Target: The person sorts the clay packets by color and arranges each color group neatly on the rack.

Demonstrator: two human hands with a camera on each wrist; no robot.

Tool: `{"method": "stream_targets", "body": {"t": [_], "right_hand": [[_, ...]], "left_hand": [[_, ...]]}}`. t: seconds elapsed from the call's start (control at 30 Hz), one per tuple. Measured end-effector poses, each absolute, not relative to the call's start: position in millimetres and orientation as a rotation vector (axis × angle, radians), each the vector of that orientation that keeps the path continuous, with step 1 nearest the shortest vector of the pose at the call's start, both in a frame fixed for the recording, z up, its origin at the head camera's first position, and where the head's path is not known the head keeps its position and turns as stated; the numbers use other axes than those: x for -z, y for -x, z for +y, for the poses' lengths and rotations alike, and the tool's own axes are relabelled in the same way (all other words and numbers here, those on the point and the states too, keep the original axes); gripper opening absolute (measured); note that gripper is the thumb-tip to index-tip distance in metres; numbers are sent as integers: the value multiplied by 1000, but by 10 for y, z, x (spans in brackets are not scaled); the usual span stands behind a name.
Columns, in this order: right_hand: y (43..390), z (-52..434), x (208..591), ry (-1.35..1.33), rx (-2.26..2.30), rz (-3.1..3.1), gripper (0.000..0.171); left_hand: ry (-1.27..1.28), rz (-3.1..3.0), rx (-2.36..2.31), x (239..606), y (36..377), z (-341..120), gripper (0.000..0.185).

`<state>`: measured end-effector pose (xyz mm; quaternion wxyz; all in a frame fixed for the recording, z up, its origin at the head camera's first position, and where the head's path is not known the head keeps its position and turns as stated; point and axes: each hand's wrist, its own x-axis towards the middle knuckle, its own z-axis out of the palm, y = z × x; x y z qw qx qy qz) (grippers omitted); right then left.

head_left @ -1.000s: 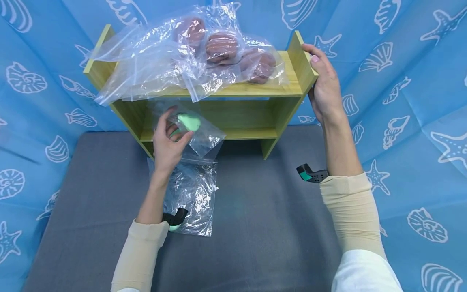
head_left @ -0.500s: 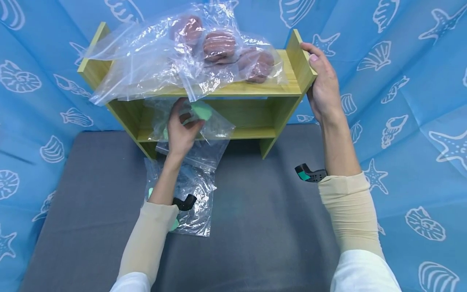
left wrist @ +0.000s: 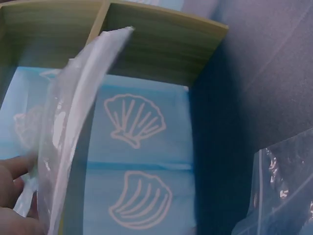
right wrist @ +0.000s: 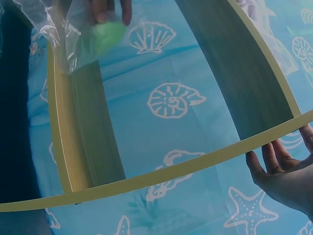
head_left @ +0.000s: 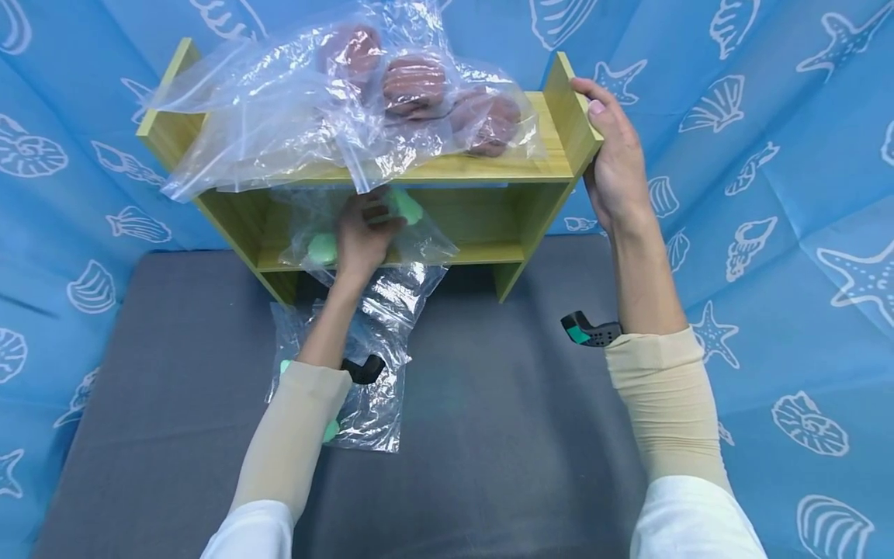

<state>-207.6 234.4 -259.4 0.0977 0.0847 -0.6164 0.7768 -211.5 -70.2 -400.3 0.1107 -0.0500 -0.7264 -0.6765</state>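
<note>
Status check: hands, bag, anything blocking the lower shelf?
Left hand grips clear bag of green pieces inside lower shelf. Right hand steadies yellow-green wooden rack. Nothing blocking.

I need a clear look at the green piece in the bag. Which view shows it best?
The head view: the green piece shows beside the left hand inside the shelf. The right wrist view shows it blurred; the left wrist view shows only bag plastic.

Clear bag (head_left: 391, 233) w/ green pieces, lower shelf (head_left: 482, 255)
</note>
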Motion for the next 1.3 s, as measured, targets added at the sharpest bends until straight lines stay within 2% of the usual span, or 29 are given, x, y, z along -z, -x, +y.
{"method": "stream_targets", "body": {"t": [0.4,0.6,1.03,1.3], "right_hand": [[2084,2309,2569,-249,-2295,-1827,35],[2083,2304,2576,-243,-2295,-1835,35],[2079,2298,2586,-238,-2298,-1828,34],[2075,2340,2585,-185,-2274,-1868,35]], "left_hand": [[174,-2345,1721,3918,2042,-733,48],[189,-2320,1576,3902,1973,-765,38],[248,-1837,2119,3843,1771,-932,39],[361,-1795,2196,3877,1497,-1128,34]]}}
